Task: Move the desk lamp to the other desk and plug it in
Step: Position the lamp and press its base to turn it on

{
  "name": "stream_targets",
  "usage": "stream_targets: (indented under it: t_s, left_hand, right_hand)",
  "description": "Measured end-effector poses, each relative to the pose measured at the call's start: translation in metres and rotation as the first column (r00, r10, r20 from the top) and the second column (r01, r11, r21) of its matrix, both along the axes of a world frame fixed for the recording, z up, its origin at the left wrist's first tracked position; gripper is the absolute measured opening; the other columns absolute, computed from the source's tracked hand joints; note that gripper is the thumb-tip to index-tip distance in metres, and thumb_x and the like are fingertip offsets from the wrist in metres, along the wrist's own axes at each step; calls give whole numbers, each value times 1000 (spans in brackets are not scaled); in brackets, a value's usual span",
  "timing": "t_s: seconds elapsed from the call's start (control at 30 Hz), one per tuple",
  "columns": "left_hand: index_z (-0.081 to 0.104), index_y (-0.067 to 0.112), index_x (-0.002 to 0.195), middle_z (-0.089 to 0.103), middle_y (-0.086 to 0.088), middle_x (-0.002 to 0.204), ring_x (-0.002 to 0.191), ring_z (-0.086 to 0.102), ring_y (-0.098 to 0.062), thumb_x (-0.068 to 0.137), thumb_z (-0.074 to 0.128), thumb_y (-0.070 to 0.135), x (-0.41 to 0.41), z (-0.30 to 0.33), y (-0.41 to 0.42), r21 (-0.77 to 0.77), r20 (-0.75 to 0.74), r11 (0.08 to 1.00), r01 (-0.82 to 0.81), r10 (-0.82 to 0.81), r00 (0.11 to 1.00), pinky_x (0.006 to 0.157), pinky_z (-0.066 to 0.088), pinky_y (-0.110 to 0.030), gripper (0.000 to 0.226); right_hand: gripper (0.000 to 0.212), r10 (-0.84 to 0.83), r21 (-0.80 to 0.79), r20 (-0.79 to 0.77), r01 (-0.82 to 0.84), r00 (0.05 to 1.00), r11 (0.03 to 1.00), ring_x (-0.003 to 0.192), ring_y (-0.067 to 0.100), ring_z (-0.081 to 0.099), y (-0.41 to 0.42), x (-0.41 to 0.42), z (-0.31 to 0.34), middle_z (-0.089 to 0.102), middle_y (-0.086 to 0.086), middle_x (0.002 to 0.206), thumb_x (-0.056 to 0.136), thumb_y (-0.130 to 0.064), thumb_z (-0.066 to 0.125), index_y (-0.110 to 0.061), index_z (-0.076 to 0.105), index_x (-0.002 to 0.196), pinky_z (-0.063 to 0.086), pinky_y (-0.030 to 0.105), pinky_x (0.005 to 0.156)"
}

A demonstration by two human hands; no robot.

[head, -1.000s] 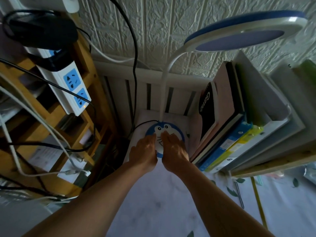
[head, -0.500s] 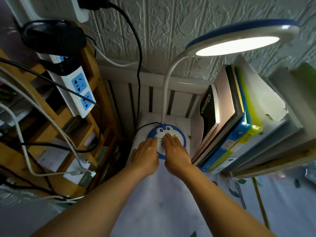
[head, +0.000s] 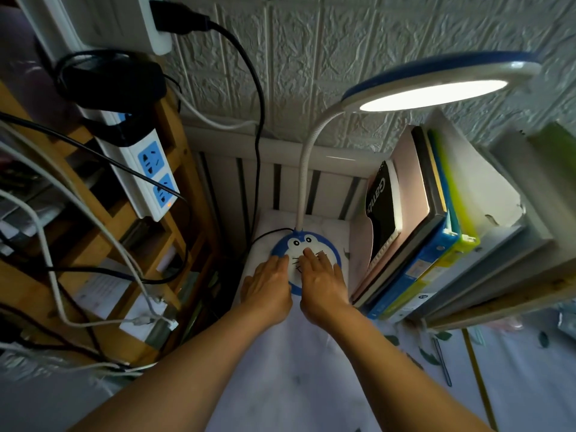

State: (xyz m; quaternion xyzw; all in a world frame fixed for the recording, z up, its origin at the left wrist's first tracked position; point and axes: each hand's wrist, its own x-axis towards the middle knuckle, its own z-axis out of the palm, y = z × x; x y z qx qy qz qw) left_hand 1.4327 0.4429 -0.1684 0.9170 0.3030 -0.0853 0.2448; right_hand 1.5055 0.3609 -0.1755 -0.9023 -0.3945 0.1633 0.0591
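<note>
Since a second ago the lamp head [head: 436, 85] has lit, and my view has dropped slightly. The desk lamp's round blue base [head: 307, 244] sits centre frame on the white-clothed desk [head: 296, 369], beside leaning binders [head: 436, 229]. My left hand [head: 268, 291] and right hand [head: 321, 288] lie flat, fingers spread, on it, gripping nothing. Its black cord [head: 258, 120] runs to the wall plug [head: 177, 17], upper left.

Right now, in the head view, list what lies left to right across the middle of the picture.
wooden shelf → white power strip → black cord → left hand → right hand → black notebook → blue binder → yellow-green folder
</note>
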Motion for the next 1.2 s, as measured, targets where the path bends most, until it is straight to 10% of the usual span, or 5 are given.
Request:
stream_targets:
  t_s: [0.53, 1.2]
  left_hand:
    - [24, 14, 147, 32, -6, 153, 139, 33, -23, 93, 43, 13, 0, 8, -2, -5, -6, 1000, -27, 27, 1000, 112, 33, -40, 57]
    - [11, 18, 151, 22, -4, 156, 143, 25, -23, 93, 47, 19, 0, 6, 1, 31, -67, 999, -16, 18, 998, 113, 29, -42, 68]
  right_hand:
    - [63, -87, 54, -87, 91, 992, 994, 135, 32, 32, 6, 0, 13, 32, 11, 148, 86, -7, 53, -11, 25, 142, 34, 42, 111]
    - [79, 8, 20, -47, -7, 999, 1000, 147, 29, 2, 0, 2, 8, 5, 5, 160, 88, -7, 56, -13, 6, 149, 11, 45, 121]
